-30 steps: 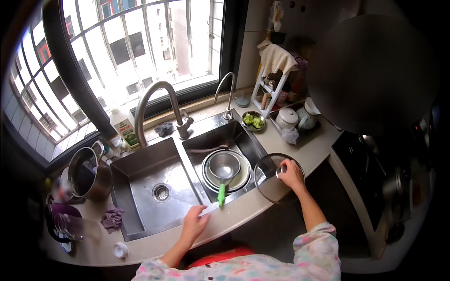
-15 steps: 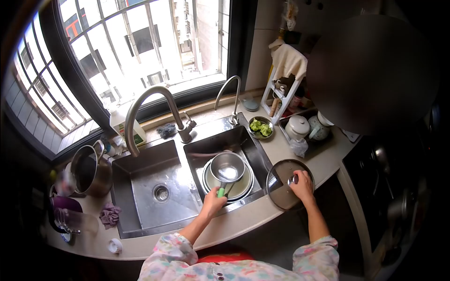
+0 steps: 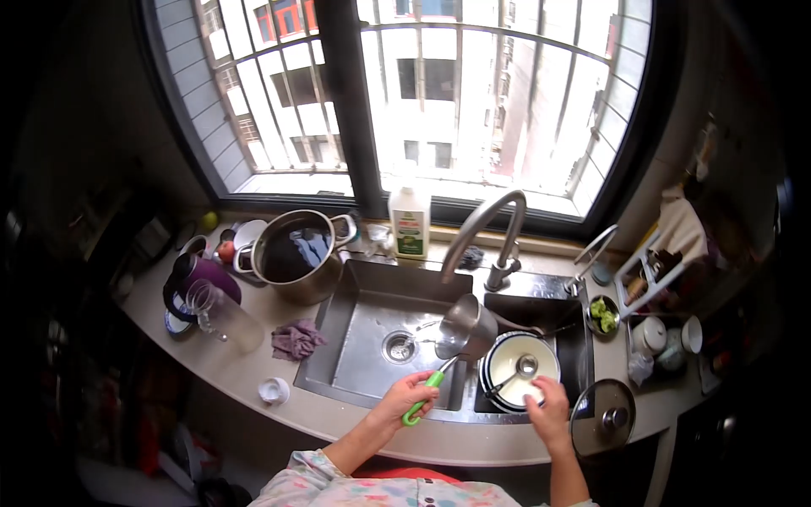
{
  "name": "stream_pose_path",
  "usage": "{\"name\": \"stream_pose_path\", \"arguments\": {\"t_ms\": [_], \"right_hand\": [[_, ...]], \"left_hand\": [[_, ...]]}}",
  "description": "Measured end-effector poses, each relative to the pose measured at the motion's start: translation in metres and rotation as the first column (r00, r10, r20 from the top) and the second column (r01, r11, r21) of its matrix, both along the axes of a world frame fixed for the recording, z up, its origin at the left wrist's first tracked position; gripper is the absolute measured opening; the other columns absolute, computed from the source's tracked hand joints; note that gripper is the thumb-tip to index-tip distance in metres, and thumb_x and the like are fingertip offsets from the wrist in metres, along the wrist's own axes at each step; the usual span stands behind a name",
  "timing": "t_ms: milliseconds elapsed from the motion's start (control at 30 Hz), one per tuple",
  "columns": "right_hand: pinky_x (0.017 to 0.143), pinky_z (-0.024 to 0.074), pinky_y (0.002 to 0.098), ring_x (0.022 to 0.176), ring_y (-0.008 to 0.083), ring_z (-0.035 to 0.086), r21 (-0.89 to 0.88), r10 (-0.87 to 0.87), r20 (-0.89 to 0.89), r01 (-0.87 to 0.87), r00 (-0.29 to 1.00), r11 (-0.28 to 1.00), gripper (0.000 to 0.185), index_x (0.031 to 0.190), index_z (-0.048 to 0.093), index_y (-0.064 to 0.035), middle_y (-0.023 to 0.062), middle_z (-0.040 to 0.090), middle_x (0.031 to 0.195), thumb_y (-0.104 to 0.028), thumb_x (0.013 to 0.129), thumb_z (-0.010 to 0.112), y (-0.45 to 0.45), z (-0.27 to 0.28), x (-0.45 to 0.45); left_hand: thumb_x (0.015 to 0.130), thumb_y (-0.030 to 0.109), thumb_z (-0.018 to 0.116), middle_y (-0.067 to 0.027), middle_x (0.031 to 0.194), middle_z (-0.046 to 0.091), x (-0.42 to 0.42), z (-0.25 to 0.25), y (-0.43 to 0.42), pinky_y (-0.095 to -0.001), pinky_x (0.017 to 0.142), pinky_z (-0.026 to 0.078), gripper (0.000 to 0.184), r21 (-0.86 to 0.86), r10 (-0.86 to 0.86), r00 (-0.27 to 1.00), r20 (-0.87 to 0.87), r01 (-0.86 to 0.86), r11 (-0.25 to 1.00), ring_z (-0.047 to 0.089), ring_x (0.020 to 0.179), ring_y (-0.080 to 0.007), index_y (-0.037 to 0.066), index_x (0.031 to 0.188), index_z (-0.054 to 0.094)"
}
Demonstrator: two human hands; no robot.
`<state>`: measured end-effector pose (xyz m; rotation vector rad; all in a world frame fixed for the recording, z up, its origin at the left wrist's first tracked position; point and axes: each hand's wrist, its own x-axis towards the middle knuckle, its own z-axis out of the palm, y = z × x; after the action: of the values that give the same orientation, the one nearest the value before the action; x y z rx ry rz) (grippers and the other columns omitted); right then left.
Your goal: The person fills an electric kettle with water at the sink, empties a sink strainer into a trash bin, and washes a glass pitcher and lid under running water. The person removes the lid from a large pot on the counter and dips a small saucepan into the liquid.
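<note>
My left hand [image 3: 408, 399] grips the green handle of a small metal saucepan [image 3: 469, 328]. The pan is tilted above the left basin, near the divider of the double sink [image 3: 384, 291]. My right hand [image 3: 549, 410], fingers apart and holding nothing, hovers at the near right edge of a white bowl [image 3: 541, 351]. That bowl sits in a stack in the right basin, with a metal ladle [image 3: 526, 365] lying in it. To the right of this hand, a glass lid [image 3: 596, 414] with a dark knob rests on the counter edge.
A curved faucet [image 3: 507, 228] stands behind the sink. Left of it are a large pot [image 3: 297, 283], a purple cloth [image 3: 296, 340], a clear jug [image 3: 232, 325] and a purple kettle [image 3: 211, 275]. On the right stands a bowl of green vegetables [image 3: 603, 316]. A white bottle [image 3: 410, 224] stands by the window.
The saucepan has been lifted off the bowls and moved left over the left basin, tilting. My right hand has let go of the lid and come to the bowls. The view has turned left.
</note>
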<state>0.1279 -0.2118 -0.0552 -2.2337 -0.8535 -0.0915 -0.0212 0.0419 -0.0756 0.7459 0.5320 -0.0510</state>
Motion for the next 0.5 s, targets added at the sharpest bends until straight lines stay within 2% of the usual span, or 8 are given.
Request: {"name": "stream_pose_path", "arguments": {"t_ms": [67, 133, 200, 300, 333, 400, 467, 500], "right_hand": [[0.077, 0.046, 0.0365, 0.086, 0.0301, 0.057, 0.047, 0.174, -0.01, -0.173, 0.985, 0.984, 0.025, 0.092, 0.061, -0.002, 0.0139, 0.06, 0.095, -0.012, 0.07, 0.067, 0.04, 0.0, -0.021], [0.066, 0.0479, 0.0332, 0.076, 0.0246, 0.06, 0.055, 0.28, -0.299, -0.276, 0.912, 0.96, 0.021, 0.092, 0.061, -0.0025, 0.0128, 0.06, 0.092, -0.015, 0.075, 0.066, 0.072, 0.015, -0.047], [0.058, 0.048, 0.0261, 0.069, 0.0158, 0.06, 0.19, 0.398, -0.429, -0.35, 0.811, 0.917, 0.019, 0.097, 0.06, -0.0002, 0.0089, 0.061, 0.087, -0.013, 0.084, 0.06, 0.093, 0.01, -0.065], [0.056, 0.0495, 0.0262, 0.065, 0.0135, 0.058, 0.405, 0.452, -0.77, -0.201, 0.45, 0.892, 0.03, 0.101, 0.053, -0.0011, 0.0047, 0.058, 0.08, -0.029, 0.092, 0.046, 0.118, -0.008, -0.085], [0.056, 0.0498, 0.0264, 0.064, 0.0134, 0.058, 0.433, 0.447, -0.836, -0.119, 0.319, 0.893, 0.033, 0.101, 0.052, -0.0013, 0.0041, 0.058, 0.08, -0.033, 0.094, 0.044, 0.124, -0.009, -0.091], [0.054, 0.0497, 0.0277, 0.067, 0.0132, 0.058, 0.479, 0.481, -0.858, -0.054, 0.184, 0.876, 0.041, 0.101, 0.05, -0.0035, 0.0047, 0.057, 0.08, -0.042, 0.093, 0.04, 0.131, -0.018, -0.1], [0.052, 0.0496, 0.0283, 0.068, 0.0136, 0.058, 0.476, 0.476, -0.877, -0.013, 0.067, 0.879, 0.045, 0.103, 0.05, -0.0025, 0.0067, 0.058, 0.082, -0.045, 0.091, 0.042, 0.137, -0.038, -0.108], [0.056, 0.0492, 0.028, 0.07, 0.0133, 0.058, 0.381, 0.379, -0.924, 0.042, 0.041, 0.924, 0.039, 0.101, 0.052, -0.0049, 0.0053, 0.057, 0.081, -0.041, 0.09, 0.044, 0.142, -0.032, -0.118]], "left_hand": [[0.08, 0.007, 0.061, -0.0074, 0.081, 0.058, -0.011, -0.009, 0.006, -0.0178, 0.041, 0.041, 0.045, -0.162, 0.059, 0.998, 0.038, -0.052, 0.985, 0.051, 0.055, -0.0077, 0.002, 0.121, 0.042], [0.082, 0.01, 0.057, -0.0092, 0.085, 0.058, -0.02, -0.007, 0.005, -0.0174, 0.043, 0.042, 0.04, -0.265, 0.14, 0.988, 0.059, -0.12, 0.957, 0.052, 0.057, -0.0081, 0.002, 0.119, 0.043], [0.084, 0.013, 0.055, -0.0101, 0.088, 0.058, -0.028, -0.007, -0.002, -0.0173, 0.044, 0.043, 0.036, -0.297, 0.206, 0.976, 0.068, -0.177, 0.938, 0.053, 0.058, -0.0086, 0.001, 0.117, 0.044], [0.085, 0.015, 0.054, -0.009, 0.086, 0.058, -0.034, -0.005, -0.013, -0.0184, 0.046, 0.044, 0.037, -0.231, 0.293, 0.955, 0.05, -0.274, 0.933, 0.054, 0.06, -0.0096, 0.0, 0.117, 0.044], [0.085, 0.015, 0.054, -0.0078, 0.084, 0.058, -0.04, 0.002, -0.015, -0.0188, 0.046, 0.044, 0.036, -0.166, 0.28, 0.957, 0.076, -0.265, 0.95, 0.054, 0.06, -0.0092, 0.001, 0.116, 0.045], [0.084, 0.016, 0.054, -0.0054, 0.081, 0.056, -0.047, 0.015, -0.016, -0.0195, 0.046, 0.044, 0.034, -0.033, 0.232, 0.966, 0.112, -0.229, 0.973, 0.054, 0.06, -0.0086, 0.002, 0.114, 0.047], [0.084, 0.015, 0.053, -0.0046, 0.079, 0.057, -0.052, -0.012, -0.026, -0.0216, 0.052, 0.046, 0.039, 0.303, 0.265, 0.963, 0.052, -0.269, 0.914, 0.055, 0.064, -0.0088, 0.0, 0.119, 0.047], [0.084, 0.015, 0.053, -0.0047, 0.08, 0.058, -0.053, -0.011, -0.033, -0.0225, 0.054, 0.046, 0.041, 0.466, 0.3, 0.952, 0.059, -0.292, 0.835, 0.056, 0.065, -0.009, -0.001, 0.121, 0.046]]}}
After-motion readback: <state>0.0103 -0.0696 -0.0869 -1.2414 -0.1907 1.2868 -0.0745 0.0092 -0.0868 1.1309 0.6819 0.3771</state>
